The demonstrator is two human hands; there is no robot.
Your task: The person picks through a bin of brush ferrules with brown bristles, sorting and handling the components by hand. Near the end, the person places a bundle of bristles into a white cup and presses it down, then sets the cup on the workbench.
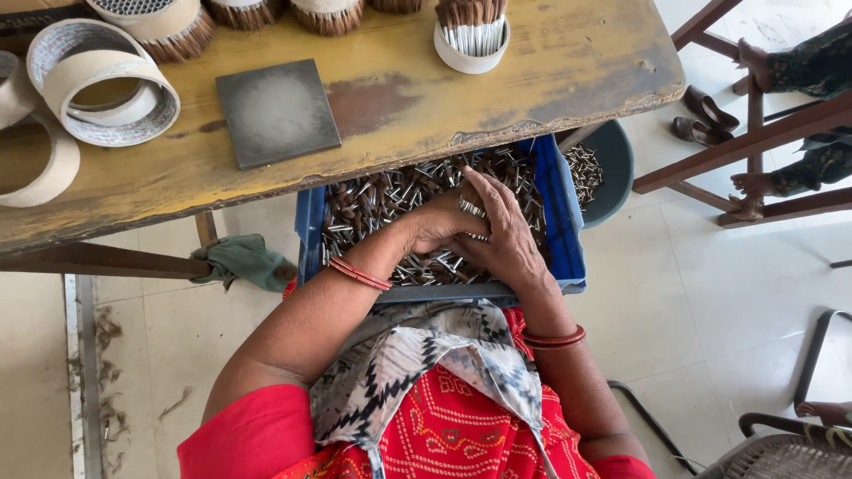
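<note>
A blue plastic crate (564, 208) rests on my lap under the table edge, filled with many small metal pins (377, 200). My left hand (439, 222) is closed around a small bunch of silvery pins (471, 209) over the crate. My right hand (501, 232) lies flat over the pins with its fingers spread, touching the left hand and the bunch. Both wrists wear red bangles.
A worn yellow table (399, 98) holds a grey square slab (277, 111), rolls of tape (102, 82), brush heads and a white cup (472, 55) of pins. A dark round tub (612, 164) of pins stands behind the crate. Another person's feet show at right, by wooden furniture legs.
</note>
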